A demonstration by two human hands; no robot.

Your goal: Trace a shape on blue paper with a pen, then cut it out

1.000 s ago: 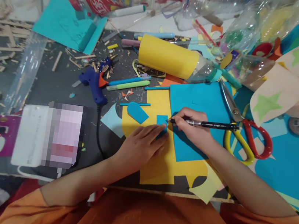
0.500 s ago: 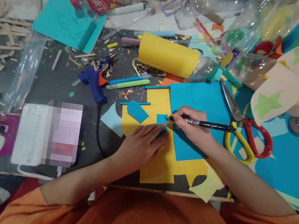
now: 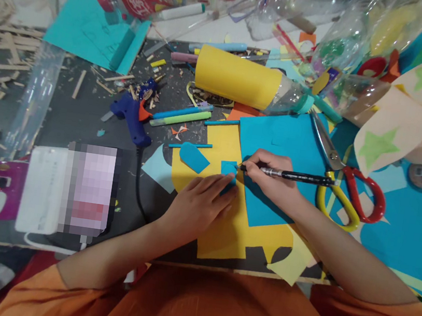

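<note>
The small blue paper piece (image 3: 229, 167) lies on a yellow sheet (image 3: 222, 243), at one o'clock from the left hand (image 3: 200, 203) and nine o'clock from the right hand (image 3: 271, 174). The left hand is open, palm down, its fingers extended and its fingertips resting on the piece's lower part. The right hand is closed in a writing grip around a black pen (image 3: 302, 177), whose tip points to nine o'clock at the piece's right edge. From the piece, a round-ended blue cutout (image 3: 193, 157) lies at nine o'clock, a large blue sheet (image 3: 296, 138) adjoins at three, with scissors (image 3: 329, 151) beyond. A yellow-wrapped bottle (image 3: 238, 78) lies at twelve, and a blue glue gun (image 3: 132, 121) rests on the worktop (image 3: 87, 114) between nine and ten.
</note>
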